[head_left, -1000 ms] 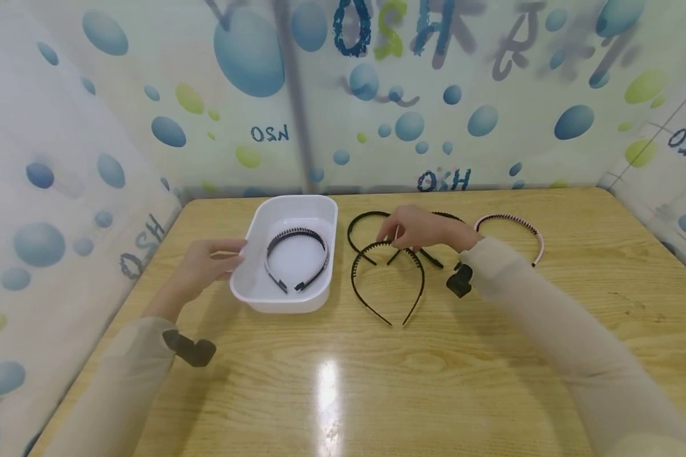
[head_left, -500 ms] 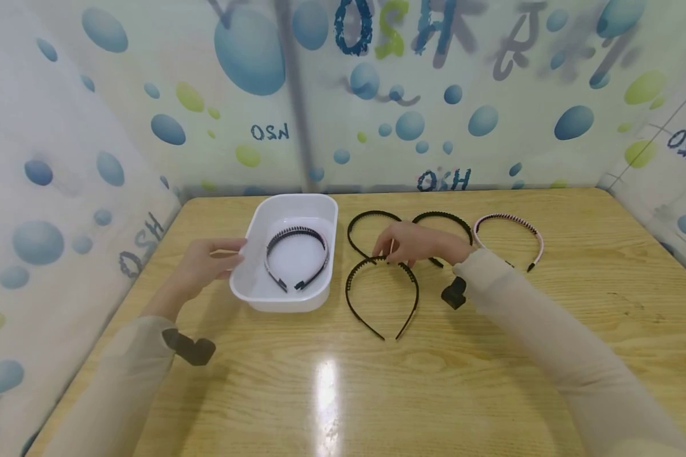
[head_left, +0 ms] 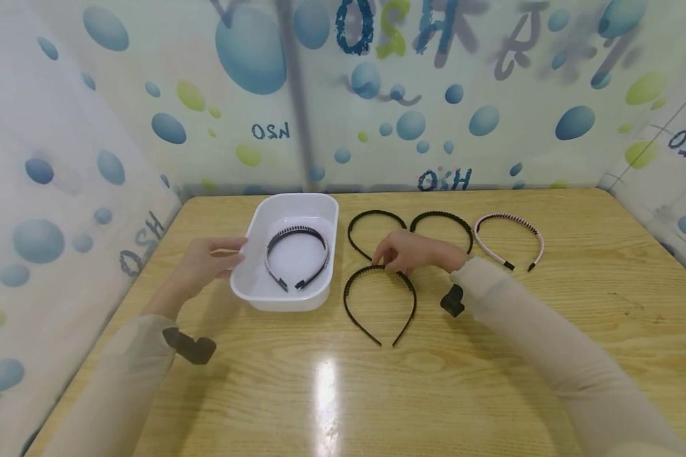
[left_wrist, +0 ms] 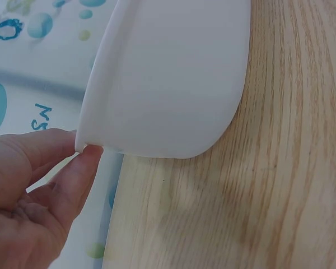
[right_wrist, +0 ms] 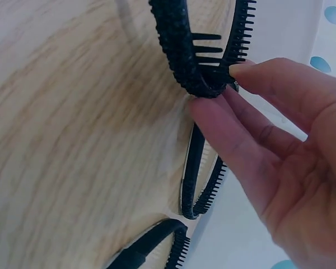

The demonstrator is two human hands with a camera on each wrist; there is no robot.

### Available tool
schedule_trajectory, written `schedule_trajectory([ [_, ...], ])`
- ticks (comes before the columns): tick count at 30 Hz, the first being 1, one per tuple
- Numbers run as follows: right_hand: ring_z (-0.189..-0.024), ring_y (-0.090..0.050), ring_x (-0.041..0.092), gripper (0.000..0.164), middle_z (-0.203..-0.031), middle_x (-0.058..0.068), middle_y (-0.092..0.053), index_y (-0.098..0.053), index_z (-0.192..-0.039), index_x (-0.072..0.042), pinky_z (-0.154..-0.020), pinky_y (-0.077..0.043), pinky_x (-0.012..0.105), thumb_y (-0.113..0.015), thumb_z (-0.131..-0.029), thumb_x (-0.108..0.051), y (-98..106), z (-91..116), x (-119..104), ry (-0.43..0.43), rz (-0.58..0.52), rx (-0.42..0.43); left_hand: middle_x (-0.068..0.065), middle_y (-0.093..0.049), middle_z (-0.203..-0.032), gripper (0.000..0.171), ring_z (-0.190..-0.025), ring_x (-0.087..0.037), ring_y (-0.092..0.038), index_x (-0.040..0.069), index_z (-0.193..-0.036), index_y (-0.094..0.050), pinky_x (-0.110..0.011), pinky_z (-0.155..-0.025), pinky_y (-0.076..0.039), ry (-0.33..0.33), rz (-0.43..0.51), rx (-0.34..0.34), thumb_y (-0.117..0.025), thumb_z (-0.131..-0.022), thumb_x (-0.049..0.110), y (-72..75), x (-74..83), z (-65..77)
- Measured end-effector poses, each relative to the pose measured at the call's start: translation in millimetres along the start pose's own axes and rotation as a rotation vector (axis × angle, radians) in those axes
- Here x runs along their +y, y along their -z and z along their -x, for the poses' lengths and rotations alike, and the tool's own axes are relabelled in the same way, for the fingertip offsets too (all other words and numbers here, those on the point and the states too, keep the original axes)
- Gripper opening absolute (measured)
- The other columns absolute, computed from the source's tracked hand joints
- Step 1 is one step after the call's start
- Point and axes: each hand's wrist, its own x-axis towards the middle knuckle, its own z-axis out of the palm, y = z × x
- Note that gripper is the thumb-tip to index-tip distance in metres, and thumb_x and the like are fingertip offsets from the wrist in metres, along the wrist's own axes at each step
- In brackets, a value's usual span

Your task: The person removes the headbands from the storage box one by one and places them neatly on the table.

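Observation:
My left hand (head_left: 202,266) pinches the left rim of a white plastic basin (left_wrist: 173,84), thumb and fingers on either side of the lip. Inside the basin, toothed headbands (head_left: 296,231) lie together, black with some pink showing. To the right of the basin, my right hand (head_left: 407,251) holds a black toothed headband (right_wrist: 175,53) by the top of its arch, pinched between thumb and fingers. The two ends of that headband point toward me, over the table's middle. In the right wrist view its teeth face inward, with a rough, textured outer side.
Behind my right hand lie two black headbands, the left one (head_left: 371,212) and the middle one (head_left: 443,214). A pink-and-black headband (head_left: 542,244) lies farther right. The wooden table (head_left: 434,393) meets a patterned curtain (head_left: 343,127) at its back and left edges.
My right hand has drawn the black headband toward me and slightly left, uncovering more of the headbands behind it. The left hand and the basin have stayed in place.

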Motion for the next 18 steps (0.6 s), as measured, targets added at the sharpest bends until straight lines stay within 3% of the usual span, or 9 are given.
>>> schedule_trajectory([
  [8,-0.056,-0.055,0.018,0.028,-0.089,0.013,-0.064,-0.063,-0.112,0.0,-0.045,-0.051,0.037,-0.054,-0.087,0.004,-2.8,-0.6,2.8,-0.012,0.007,-0.005,-0.028,-0.044,-0.13,0.041,-0.116,-0.039,-0.047,-0.01,-0.127,-0.045,-0.028,-0.082,-0.053,-0.001,-0.004,-0.001,-0.055,-0.09,0.003,0.9,-1.7,-1.1],
  [18,-0.061,-0.057,0.015,0.026,-0.087,0.011,-0.064,-0.064,-0.111,0.0,-0.045,-0.052,0.037,-0.056,-0.086,0.004,-5.8,-1.4,7.6,-0.015,0.0,0.018,-0.028,-0.044,-0.131,0.041,-0.116,-0.039,-0.046,-0.011,-0.127,-0.046,-0.029,-0.082,-0.053,-0.006,0.006,-0.003,-0.056,-0.089,0.003,0.4,-3.9,-2.7],
])
